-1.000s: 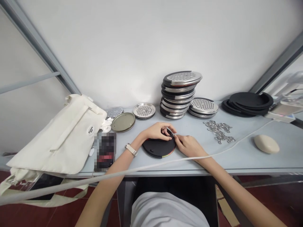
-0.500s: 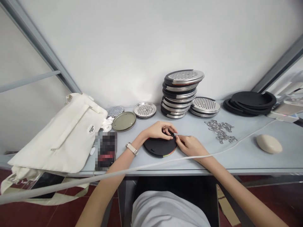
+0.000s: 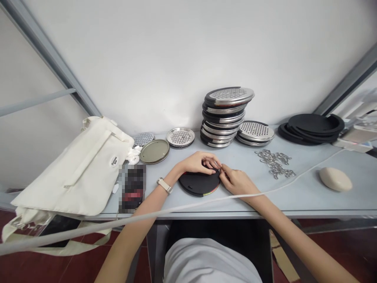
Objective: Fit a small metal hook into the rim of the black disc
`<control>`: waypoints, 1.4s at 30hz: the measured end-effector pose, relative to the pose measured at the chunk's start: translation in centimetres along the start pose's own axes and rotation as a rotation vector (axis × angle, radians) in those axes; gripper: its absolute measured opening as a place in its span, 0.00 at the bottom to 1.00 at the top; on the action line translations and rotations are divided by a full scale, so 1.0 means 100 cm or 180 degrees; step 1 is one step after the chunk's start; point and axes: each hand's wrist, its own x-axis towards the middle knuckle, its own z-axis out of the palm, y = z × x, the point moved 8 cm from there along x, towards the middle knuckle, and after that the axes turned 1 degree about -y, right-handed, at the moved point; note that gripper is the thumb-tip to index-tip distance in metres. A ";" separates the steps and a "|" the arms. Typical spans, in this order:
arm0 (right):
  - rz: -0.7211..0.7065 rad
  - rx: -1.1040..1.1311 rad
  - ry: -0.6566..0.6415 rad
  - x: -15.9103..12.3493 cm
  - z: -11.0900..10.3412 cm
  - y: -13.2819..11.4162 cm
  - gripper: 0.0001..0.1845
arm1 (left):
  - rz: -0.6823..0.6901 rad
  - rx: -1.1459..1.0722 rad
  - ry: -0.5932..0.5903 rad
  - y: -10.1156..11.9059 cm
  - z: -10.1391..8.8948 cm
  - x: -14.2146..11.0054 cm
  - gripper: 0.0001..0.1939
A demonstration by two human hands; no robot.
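Note:
A round black disc (image 3: 198,184) lies flat on the table, with a red and yellow line along its lower right rim. My left hand (image 3: 200,162) is closed over its far side, fingers curled and thumb pressed on top. At the disc's upper right edge, the fingertips of my right hand (image 3: 235,181) are pinched close to the left fingertips. Whatever sits between those right fingers is too small and covered to make out. Several small metal clips (image 3: 273,162) lie in a loose heap to the right.
Behind stands a tall, leaning stack of round graters (image 3: 224,118), beside a lower grater stack (image 3: 255,133). Black round holders (image 3: 312,127), a beige oval object (image 3: 335,179), green discs (image 3: 154,151) and a cream bag (image 3: 73,169) surround the work. A white cable (image 3: 182,206) crosses in front.
The right fingertips have shifted up slightly along the disc's edge. A small grey metal piece seen at them before is now covered. The left hand stays in place.

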 end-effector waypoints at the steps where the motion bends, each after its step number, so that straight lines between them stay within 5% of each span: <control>1: -0.0008 0.0005 0.0002 0.000 0.000 0.000 0.14 | -0.0006 0.0003 0.0006 0.000 0.000 0.000 0.17; 25: -0.0128 0.0959 0.0173 0.001 -0.006 -0.005 0.11 | -0.0010 0.0462 0.0322 0.002 -0.008 0.001 0.13; 42: -0.0227 0.0414 0.0229 -0.002 -0.011 -0.009 0.13 | 0.0139 0.0435 0.0447 -0.004 -0.011 0.002 0.10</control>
